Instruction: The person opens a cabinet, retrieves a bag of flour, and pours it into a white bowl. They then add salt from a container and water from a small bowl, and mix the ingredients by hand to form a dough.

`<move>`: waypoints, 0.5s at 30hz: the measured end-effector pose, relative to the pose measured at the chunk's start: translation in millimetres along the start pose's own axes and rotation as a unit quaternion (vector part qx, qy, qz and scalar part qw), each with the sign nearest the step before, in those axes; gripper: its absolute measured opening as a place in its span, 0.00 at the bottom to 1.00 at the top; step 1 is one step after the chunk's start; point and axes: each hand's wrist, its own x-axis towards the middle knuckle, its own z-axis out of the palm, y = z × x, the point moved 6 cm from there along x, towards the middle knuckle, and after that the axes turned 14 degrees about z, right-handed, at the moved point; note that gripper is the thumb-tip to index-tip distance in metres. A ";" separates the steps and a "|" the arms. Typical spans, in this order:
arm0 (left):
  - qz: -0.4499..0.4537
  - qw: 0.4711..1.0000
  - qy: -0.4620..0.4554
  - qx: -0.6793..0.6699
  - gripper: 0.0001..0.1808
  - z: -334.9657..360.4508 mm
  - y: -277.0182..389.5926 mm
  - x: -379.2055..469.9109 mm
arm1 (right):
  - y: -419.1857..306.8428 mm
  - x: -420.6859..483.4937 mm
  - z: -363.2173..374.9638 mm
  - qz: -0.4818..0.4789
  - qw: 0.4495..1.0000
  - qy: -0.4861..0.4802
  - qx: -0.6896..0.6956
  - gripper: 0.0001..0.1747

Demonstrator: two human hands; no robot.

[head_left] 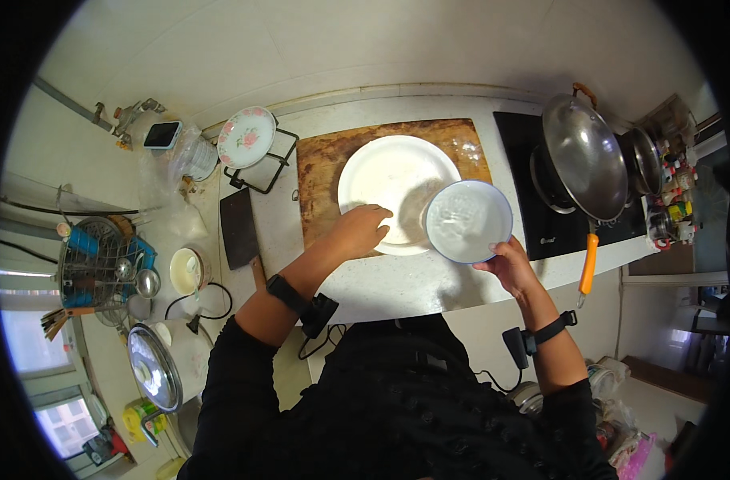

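Note:
A wide white basin (401, 144) sits on a worn wooden cutting board (320, 162), its inside looking pale; whether flour or another white substance covers the bottom, I cannot tell. My left hand (364, 228) reaches over the basin's near-left rim, fingers slightly bent, thumb apart from them, nothing visible in its grasp. My right hand (509, 264) grips a blue-rimmed bowl (468, 222) at its near-right edge, thumb on the rim. Clear, rippled liquid like water shows in that bowl. It is held over the basin's right side and hides part of it.
Right of the board is a black cooktop (521, 156) with a steel wok (584, 159), its orange handle (588, 264) jutting past the counter edge. To the left lie a cleaver (239, 231), a floral plate (247, 138) on a metal stand, a cream bowl (185, 273) and a lidded pot (155, 366).

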 end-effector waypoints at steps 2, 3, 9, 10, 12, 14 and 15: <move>0.002 1.000 -0.010 -0.003 0.18 7.0 -4.2 6.7 | -4.3 4.6 -1.0 0.007 1.000 0.006 -0.012 0.33; 0.016 1.000 -0.005 0.003 0.19 9.4 -4.4 9.3 | -7.3 6.4 -1.6 0.006 1.000 0.003 -0.020 0.33; 0.010 0.998 0.038 0.056 0.30 14.4 -13.3 21.7 | -23.3 14.3 -17.0 0.008 1.000 -0.024 -0.008 0.34; -0.032 0.998 0.019 0.045 0.33 18.8 -18.6 25.0 | -23.9 15.5 -21.6 0.012 0.999 -0.032 0.018 0.34; -0.085 0.996 0.004 0.018 0.37 26.3 -22.8 33.4 | -24.3 17.3 -30.3 0.009 0.996 -0.056 0.070 0.35; -0.113 0.993 0.000 -0.011 0.40 33.6 -19.9 42.9 | -22.8 19.3 -40.6 0.003 0.992 -0.065 0.108 0.35; -0.089 0.996 0.006 -0.007 0.40 35.1 -13.1 49.1 | -22.1 20.2 -45.8 -0.002 0.989 -0.071 0.128 0.35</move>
